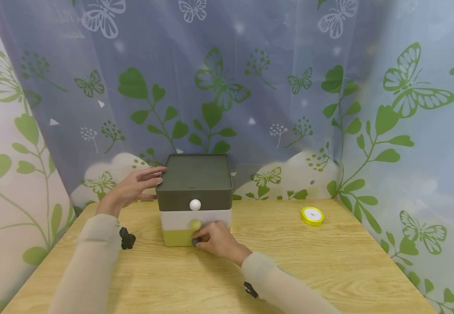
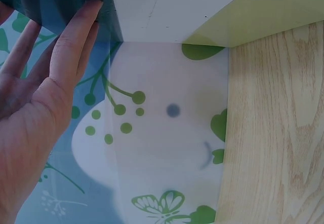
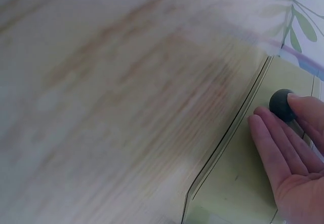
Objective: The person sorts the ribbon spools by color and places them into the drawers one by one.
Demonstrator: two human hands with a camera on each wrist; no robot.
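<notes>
A small three-tier drawer box [image 1: 195, 172] stands on the table, dark grey on top, white in the middle and yellow-green at the bottom. White, yellow-green and dark round knobs mark its front, one per tier. My right hand [image 1: 220, 240] pinches the dark knob [image 3: 281, 105] of the bottom drawer between thumb and fingers. At the box's upper left side, my left hand [image 1: 134, 188] rests its extended fingers against the dark grey tier, as the left wrist view also shows [image 2: 45, 82]. All three drawers look pushed in; the bottom one's front is partly hidden by my right hand.
A yellow-rimmed round roll of tape [image 1: 312, 216] with a white face lies on the wooden table [image 1: 274, 261] to the right. Behind the table hangs a curtain [image 1: 250, 96] printed with butterflies and leaves, which also flanks both sides.
</notes>
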